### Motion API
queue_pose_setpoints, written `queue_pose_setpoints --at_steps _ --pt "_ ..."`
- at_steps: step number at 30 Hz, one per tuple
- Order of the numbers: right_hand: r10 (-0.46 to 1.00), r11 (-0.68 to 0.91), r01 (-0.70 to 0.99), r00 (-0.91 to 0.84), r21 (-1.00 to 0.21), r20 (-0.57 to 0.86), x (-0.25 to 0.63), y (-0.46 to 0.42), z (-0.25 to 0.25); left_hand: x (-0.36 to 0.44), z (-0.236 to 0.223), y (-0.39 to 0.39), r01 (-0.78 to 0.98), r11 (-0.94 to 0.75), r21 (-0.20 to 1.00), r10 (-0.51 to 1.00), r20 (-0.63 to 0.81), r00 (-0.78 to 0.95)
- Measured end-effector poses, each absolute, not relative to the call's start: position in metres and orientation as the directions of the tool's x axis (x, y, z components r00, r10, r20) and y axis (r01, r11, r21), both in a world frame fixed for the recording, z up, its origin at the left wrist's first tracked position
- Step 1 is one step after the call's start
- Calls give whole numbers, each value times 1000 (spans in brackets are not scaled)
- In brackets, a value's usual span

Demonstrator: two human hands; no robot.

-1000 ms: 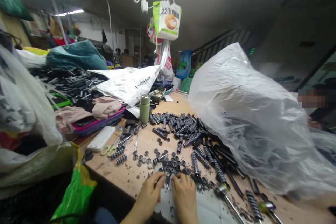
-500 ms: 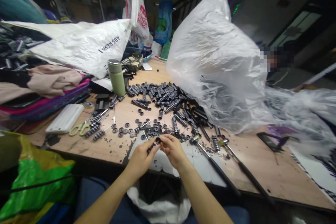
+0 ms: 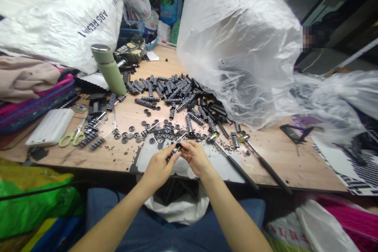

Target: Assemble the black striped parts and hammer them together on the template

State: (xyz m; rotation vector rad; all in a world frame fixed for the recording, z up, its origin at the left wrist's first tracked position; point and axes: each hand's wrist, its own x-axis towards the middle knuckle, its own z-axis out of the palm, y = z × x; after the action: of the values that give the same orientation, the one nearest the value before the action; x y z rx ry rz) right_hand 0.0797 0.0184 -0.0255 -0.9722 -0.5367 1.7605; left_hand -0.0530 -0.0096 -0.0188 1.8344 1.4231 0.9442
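Over the table's front edge, my left hand is closed around a dark ribbed rod, most of it hidden by the fingers. My right hand meets it and pinches at the rod's upper end, where a small black round cap shows between the fingertips. Just beyond the hands lie many loose black discs and thin metal rods. Farther back is a heap of black-and-white ribbed rods. A white sheet lies under and beside my hands.
Two black-handled hammers lie to the right. A large plastic bag fills the back right. On the left are a green flask, scissors and a white box. Below the edge, a white sack holds dark ribbed pieces.
My view has tipped down and shifted slightly right, so the table sits higher in the picture. Both hands stay together at the rod's end with almost the same grip.
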Motion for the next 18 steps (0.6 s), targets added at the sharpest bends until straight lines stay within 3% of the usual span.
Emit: queue_pose_setpoints --at_steps 7,12,14,18 --pt "905 -401 -576 -127 -712 -407 99 8 -34 -34 -25 -13 515 -227 826 969 138 205" --pt "925 -347 -549 -64 -761 -375 113 2 -39 -23 -27 -15 530 -245 812 960 129 247" --pt "953 -270 -480 -7 -835 -304 117 -1 -41 -19 -27 -16 538 -241 808 959 112 260" --pt "998 -30 -192 43 -981 -39 120 -10 -41 -13 -27 -17 553 -206 807 967 82 241"
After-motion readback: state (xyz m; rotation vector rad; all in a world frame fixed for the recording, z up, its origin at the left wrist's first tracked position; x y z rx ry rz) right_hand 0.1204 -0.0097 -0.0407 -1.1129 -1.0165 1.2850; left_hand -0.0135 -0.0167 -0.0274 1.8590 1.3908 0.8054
